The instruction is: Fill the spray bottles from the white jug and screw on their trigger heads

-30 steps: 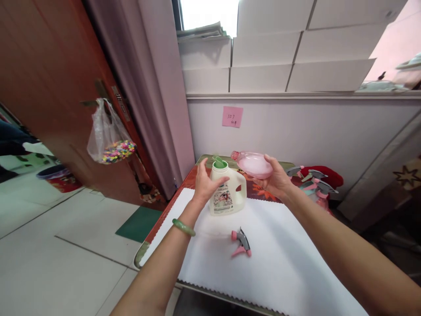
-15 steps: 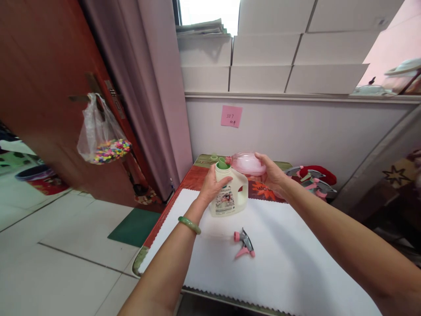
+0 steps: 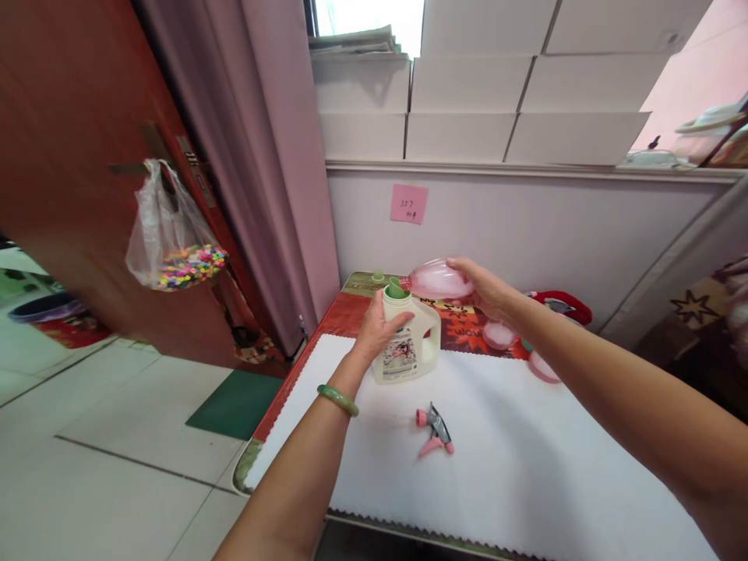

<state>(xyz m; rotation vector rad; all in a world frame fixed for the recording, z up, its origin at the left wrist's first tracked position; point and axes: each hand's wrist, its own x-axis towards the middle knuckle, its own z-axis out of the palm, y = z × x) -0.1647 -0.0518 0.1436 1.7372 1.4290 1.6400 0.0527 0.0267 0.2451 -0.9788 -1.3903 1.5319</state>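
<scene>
My left hand [image 3: 378, 328] is wrapped round the neck of a cream-coloured plastic jug [image 3: 403, 360], which stands upright on a white mat [image 3: 374, 460]. A green spout [image 3: 396, 288] shows in the jug's mouth. In my right hand [image 3: 476, 282] is a translucent pink spray bottle [image 3: 435, 278] without its head, tilted so that its neck meets the spout. Whether liquid flows between them I cannot tell. On the mat in front of the jug lies a grey and pink trigger spray head [image 3: 435, 430]. A small green cap [image 3: 378, 276] sits on the table behind the jug.
Beyond my right forearm are pink bottles [image 3: 499, 334] and a red item [image 3: 564, 304], partly hidden. White boxes [image 3: 467, 86] are stacked on the ledge above the wall. A bag of colourful pieces [image 3: 190, 266] hangs from the door handle at left.
My right hand has raised the pink bottle's base, so it tilts more steeply towards the jug. Pink bottles now show beside my right forearm. The left hand keeps its grip.
</scene>
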